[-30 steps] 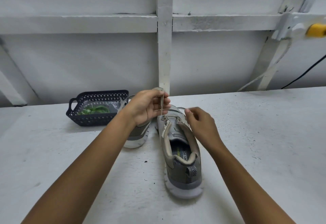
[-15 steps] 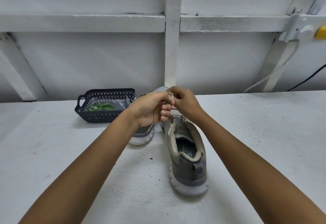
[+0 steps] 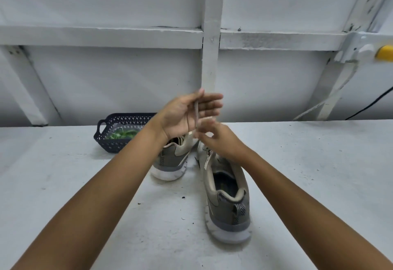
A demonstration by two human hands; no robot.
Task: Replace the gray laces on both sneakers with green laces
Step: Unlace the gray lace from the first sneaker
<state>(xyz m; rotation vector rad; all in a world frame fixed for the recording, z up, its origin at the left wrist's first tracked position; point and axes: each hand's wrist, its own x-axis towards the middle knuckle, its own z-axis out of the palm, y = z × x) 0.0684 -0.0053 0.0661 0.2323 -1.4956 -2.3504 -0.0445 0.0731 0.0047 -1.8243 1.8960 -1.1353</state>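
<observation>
Hands parted since half a second ago: left hand [image 3: 185, 116] now raised and spread, right hand [image 3: 221, 142] lower, above the near sneaker [image 3: 229, 201].

White table [image 3: 319, 174] carries both sneakers, heels toward the viewer; the far sneaker [image 3: 172, 159] sits left, partly behind the left wrist. Dark basket [image 3: 119, 144] at rear left holds the green laces [image 3: 123, 134]. Left hand is open, fingers straight, the gray lace [image 3: 196, 113] running down across its palm. Right hand is motion-blurred just below; its grip cannot be told.
</observation>
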